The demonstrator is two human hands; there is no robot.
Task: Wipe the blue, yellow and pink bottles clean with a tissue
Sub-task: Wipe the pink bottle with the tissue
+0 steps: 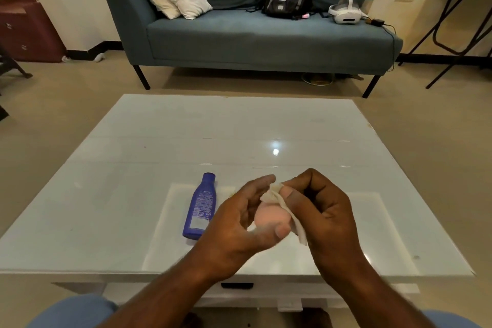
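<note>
Over white table, left hand cradles pink bottle, right hand alongside.

Both forearms reach forward and meet at the middle. The left hand is cupped, palm turned inward, its fingers and thumb curled round a pink bottle. The right hand is bent at the wrist — its thumb and fingers pinch a tissue against the bottle.
</note>
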